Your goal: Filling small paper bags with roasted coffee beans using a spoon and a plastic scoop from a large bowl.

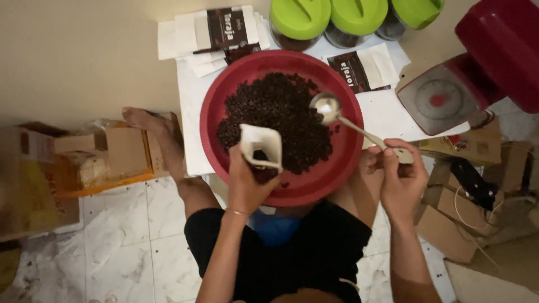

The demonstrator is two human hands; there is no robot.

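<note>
A round red tray point(337, 168) rests on my lap, heaped with dark coffee beans point(281, 118). My left hand point(247, 182) holds a small white pouch point(261, 146) upright and open over the tray's near side, with some beans inside. My right hand point(401, 179) grips the handle of a metal spoon point(328, 108), whose empty bowl hovers over the beans to the right of the pouch.
Flat pouches with dark labels point(224, 28) lie on a white sheet point(387, 115) beyond the tray. Three green-lidded jars point(356, 17) stand at the back. A red kitchen scale point(443, 98) sits right. Cardboard boxes point(106, 154) crowd the tiled floor on both sides.
</note>
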